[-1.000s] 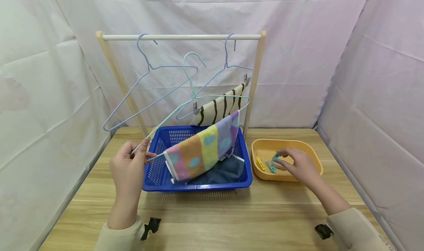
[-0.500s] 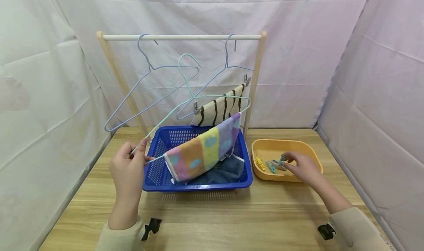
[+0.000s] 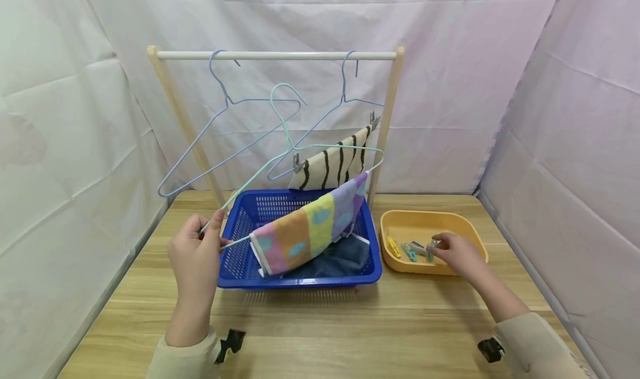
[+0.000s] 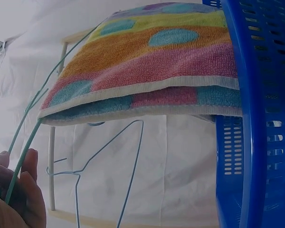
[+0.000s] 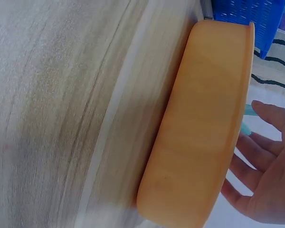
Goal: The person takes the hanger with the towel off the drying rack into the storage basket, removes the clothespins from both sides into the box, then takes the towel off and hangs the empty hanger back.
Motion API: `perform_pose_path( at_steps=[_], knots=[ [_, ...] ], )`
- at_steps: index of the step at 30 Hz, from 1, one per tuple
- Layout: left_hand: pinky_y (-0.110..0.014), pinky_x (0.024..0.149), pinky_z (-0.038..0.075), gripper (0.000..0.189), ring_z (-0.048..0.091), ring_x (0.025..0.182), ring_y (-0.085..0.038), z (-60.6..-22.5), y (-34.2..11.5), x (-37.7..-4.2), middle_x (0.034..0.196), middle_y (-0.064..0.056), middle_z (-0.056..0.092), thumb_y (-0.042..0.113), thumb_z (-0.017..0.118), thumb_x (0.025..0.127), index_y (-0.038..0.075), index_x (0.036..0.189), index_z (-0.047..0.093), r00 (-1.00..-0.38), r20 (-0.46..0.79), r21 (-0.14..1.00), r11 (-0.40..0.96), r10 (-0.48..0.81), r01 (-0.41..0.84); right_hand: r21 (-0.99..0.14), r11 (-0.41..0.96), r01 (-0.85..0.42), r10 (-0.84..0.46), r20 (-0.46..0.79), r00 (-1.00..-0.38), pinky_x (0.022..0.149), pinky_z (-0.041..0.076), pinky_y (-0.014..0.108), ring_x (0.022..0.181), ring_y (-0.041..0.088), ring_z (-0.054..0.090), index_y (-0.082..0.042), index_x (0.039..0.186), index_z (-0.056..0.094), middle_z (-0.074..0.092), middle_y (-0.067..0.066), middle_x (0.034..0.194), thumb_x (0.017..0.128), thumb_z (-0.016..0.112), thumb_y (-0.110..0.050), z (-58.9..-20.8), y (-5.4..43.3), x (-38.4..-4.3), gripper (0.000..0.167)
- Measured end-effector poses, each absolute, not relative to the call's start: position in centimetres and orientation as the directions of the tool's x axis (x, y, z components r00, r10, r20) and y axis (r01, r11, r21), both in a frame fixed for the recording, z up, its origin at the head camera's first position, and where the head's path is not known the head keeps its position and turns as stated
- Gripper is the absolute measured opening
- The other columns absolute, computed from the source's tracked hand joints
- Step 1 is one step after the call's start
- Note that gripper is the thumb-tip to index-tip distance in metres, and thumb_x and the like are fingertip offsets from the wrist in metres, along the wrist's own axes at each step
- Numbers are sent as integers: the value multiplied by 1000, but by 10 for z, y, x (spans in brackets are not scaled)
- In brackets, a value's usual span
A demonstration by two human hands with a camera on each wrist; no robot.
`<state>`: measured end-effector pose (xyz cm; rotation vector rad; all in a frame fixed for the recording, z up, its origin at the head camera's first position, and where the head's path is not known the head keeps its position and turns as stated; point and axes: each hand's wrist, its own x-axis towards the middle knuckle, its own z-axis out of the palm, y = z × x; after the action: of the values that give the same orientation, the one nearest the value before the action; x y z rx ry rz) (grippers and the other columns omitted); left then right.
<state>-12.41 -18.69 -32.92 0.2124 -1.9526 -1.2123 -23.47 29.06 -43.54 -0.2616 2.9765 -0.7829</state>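
Observation:
My left hand [image 3: 196,259] grips one end of a mint-green wire hanger [image 3: 257,173], thumb and fingers around the wire. Over the hanger's bottom bar hangs a folded towel [image 3: 317,218] in pink, orange, yellow and purple with blue dots. It fills much of the left wrist view, its white-edged layers parted. At the yellow tray [image 3: 392,220], my right hand [image 3: 457,252] pinches a teal clothespin [image 3: 430,252] between thumb and fingertips. In the right wrist view the tray wall [image 5: 199,123] stands before the fingers, and only bits of teal show. Several other clothespins [image 3: 393,247] lie inside.
Beneath the towel stands a blue basket [image 3: 300,283] with dark denim cloth [image 3: 340,259] in it. Behind, a rack [image 3: 280,55] carries two blue hangers [image 3: 192,144]; the right one holds a black-striped cream cloth [image 3: 332,162] by metal clips. White curtains enclose the wooden table [image 3: 320,334].
My right hand has shifted slightly right and down within the tray, the teal clothespin moving with it. The left hand, hanger and towel have drifted only a little rightward.

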Motion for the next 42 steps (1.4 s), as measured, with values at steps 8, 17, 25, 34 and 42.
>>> perform_pose_path(
  at_steps=[8,17,25,34,42],
  knots=[
    [-14,40,41,43,55,42,-4,-329,-186,-123,51,-2,50,25,67,94,1,64,48,-655,563,796,545,-505,264,-465,880,-94,-140,-65,-988,66,52,44,83,32,64,12,121,58,67,22,98,92,67,-30,-436,295,-235,52],
    [-16,39,45,43,53,38,-9,-328,-184,-122,51,-1,42,25,67,94,0,65,48,-674,548,807,527,-496,269,-453,888,-83,-133,-79,-988,63,51,42,80,29,64,11,121,58,68,21,97,90,69,-30,-436,297,-235,52],
    [-15,35,39,43,50,34,-9,-324,-184,-122,49,0,40,26,68,93,0,65,48,-667,545,810,525,-507,263,-452,888,-78,-127,-77,-989,63,51,42,81,30,63,10,122,58,67,20,97,90,70,-29,-434,296,-234,51],
    [-15,36,39,43,50,36,-6,-318,-184,-124,51,0,40,28,67,94,1,67,49,-665,547,809,527,-508,261,-433,891,-136,-166,-33,-986,69,52,46,84,31,65,7,120,60,69,16,97,90,69,-32,-421,281,-229,50],
    [-18,37,44,44,51,36,-9,-311,-186,-125,50,-1,42,29,67,94,-1,66,49,-658,549,820,483,-515,306,-423,883,-202,-205,39,-978,75,51,49,92,34,64,0,121,63,70,13,101,91,67,-38,-399,255,-219,49]
  ],
)
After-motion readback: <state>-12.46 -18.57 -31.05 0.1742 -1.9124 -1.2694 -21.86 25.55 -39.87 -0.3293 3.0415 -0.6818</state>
